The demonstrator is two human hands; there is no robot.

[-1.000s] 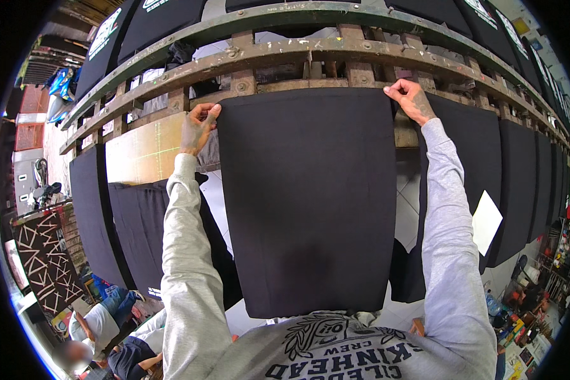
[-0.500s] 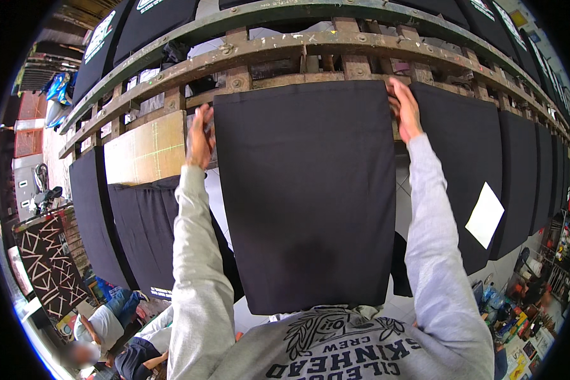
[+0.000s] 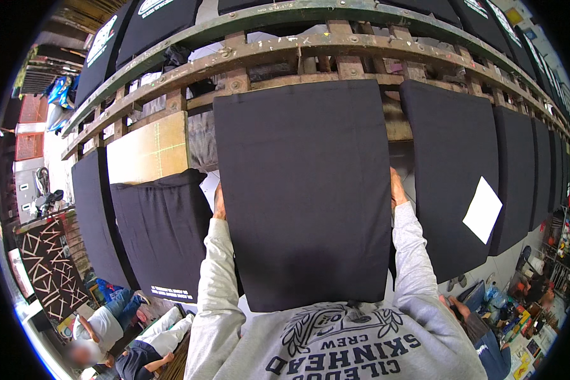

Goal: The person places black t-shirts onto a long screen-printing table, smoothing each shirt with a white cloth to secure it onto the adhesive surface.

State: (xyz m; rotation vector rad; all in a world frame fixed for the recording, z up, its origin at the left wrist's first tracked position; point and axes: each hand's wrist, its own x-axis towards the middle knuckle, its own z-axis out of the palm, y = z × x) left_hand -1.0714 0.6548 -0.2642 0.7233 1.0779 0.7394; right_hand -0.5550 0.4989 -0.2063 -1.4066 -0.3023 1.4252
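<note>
Fabric (image 3: 304, 190), black and flat, lies between the left hand (image 3: 219, 202) and right hand (image 3: 397, 189), which sit at its side edges. It partly hides both; how far open they are, or whether they grip it, I cannot tell. White paper (image 3: 482, 210) lies right of the right hand.

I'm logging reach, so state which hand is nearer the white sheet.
Right. The right hand is at the right edge of the middle black panel, left of the white sheet; the left hand is at that panel's left edge, farther away.
</note>
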